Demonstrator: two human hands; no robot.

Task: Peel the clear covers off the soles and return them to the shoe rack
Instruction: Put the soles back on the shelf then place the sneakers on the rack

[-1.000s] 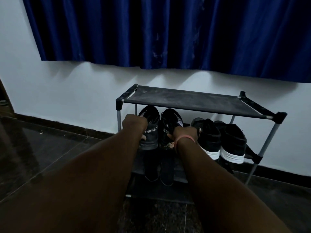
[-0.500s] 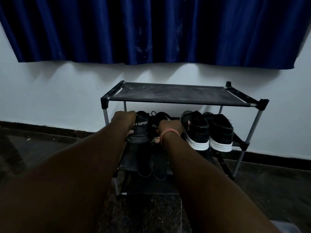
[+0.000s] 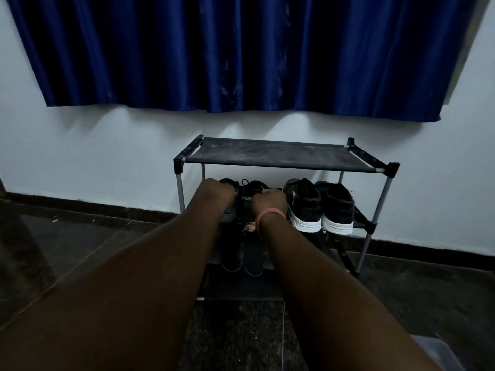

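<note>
I see both of my bare arms stretched forward toward a low black metal-framed shoe rack (image 3: 284,156) standing against a pale wall. My left hand (image 3: 214,190) curls over the heel end of a black lettered sports shoe (image 3: 229,207), and my right hand (image 3: 269,202), with a pink band at the wrist, curls over its black twin (image 3: 247,195) just beside it. Each grip is closed round its own shoe, one hand per shoe, neither nearer than the other. Both shoes sit on the rack's middle shelf at its left end, long axes running away from me, toes toward the wall and heels toward my hands (so any release is a straight draw back). Whether clear covers remain on the soles, I cannot tell. A black pair with white soles (image 3: 321,207) stands to the right.
</note>
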